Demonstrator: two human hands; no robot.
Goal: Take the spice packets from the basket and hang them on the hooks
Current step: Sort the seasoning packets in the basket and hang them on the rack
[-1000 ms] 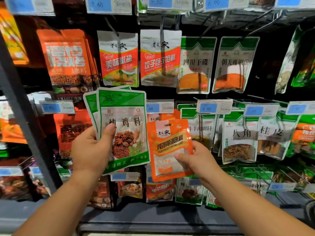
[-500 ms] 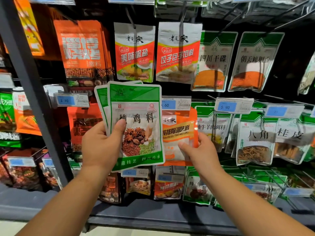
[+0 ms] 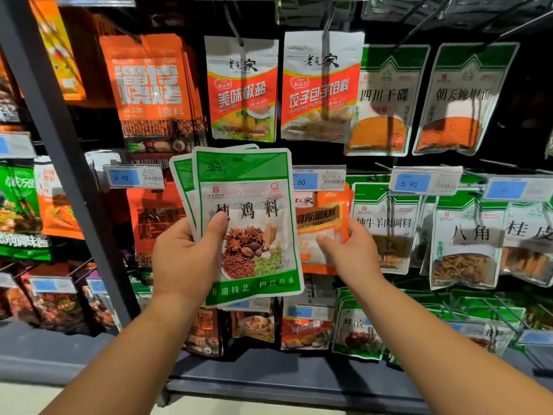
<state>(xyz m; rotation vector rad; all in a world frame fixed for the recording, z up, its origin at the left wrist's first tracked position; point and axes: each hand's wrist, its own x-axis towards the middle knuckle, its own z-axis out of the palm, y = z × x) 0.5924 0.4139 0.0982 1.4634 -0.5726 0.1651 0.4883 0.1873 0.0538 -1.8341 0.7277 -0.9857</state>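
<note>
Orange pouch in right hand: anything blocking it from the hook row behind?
Nothing visible between the orange plastic pouch in the right hand and the rack. The white price tag with blue label sits just above its top edge. The green spice packets in the left hand cover its left side, nearer the camera.

fanned packets (image 3: pixel 248 226) left, overlapping single packet (image 3: pixel 324 232) | hanging packets (image 3: pixel 321 88) behind

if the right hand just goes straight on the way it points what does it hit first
Probably the price tag marked 60, just above the orange packet that the right hand holds; the hand points up and forward. Depth is unclear.
</note>
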